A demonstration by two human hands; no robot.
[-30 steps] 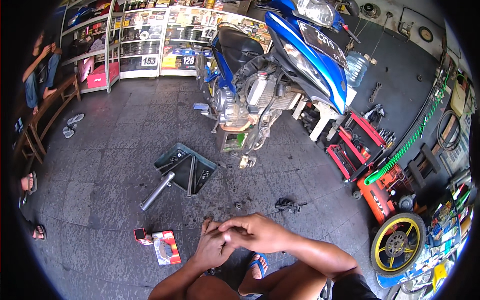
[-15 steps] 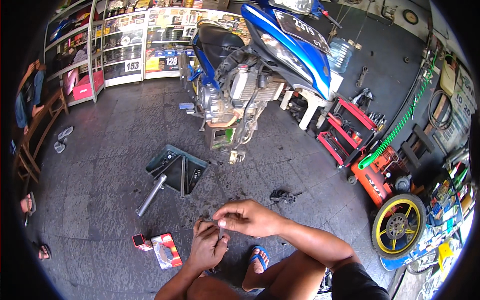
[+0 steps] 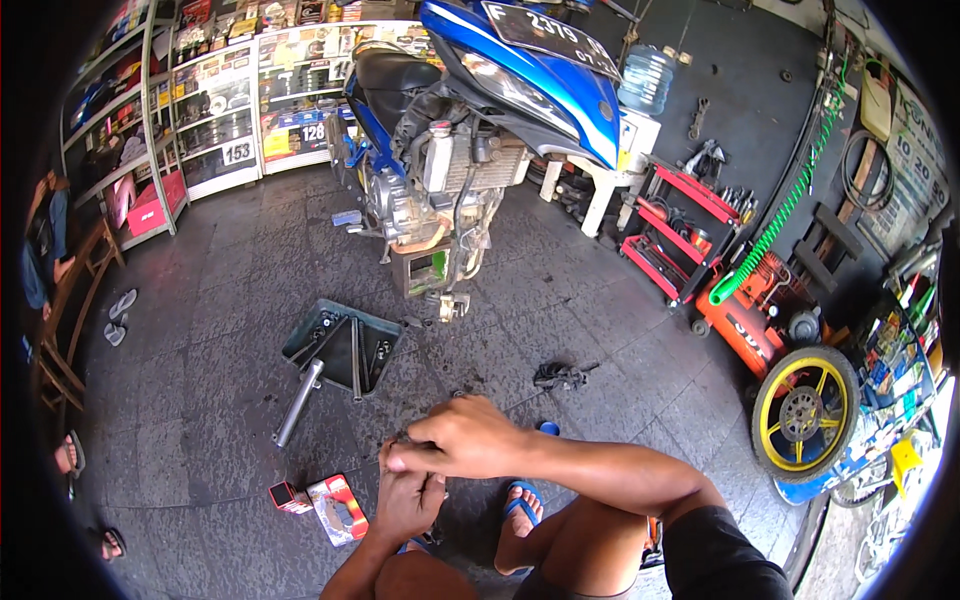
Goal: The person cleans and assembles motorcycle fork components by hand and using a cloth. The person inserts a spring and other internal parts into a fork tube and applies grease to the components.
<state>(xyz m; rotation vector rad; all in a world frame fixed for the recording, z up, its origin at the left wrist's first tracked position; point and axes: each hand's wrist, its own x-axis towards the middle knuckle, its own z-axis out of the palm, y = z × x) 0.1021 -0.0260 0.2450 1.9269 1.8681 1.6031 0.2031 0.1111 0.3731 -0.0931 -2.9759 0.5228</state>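
Note:
My left hand is closed in front of my knees, fingers curled upward. Over its fingertips lies my right hand, also closed, with its thumb pressed against the left fingers. Whatever sits between them is covered by the fingers; only a small dark bit shows. Just left of my hands, a flat red-and-white box and a small red-and-black box rest on the floor. Farther off, a silver fork tube leans against a dark tray holding long metal parts and small hardware.
A blue motorcycle without its front wheel stands ahead, propped on a crate-like block. Black parts and a blue cap lie on the floor. Rightward are a red tool cart, orange compressor and yellow wheel. A person sits left.
My right hand has shifted left and closed over the left fingertips, covering the slim metallic piece that showed between them. The view has turned slightly, and a blue cap now shows beyond my right forearm.

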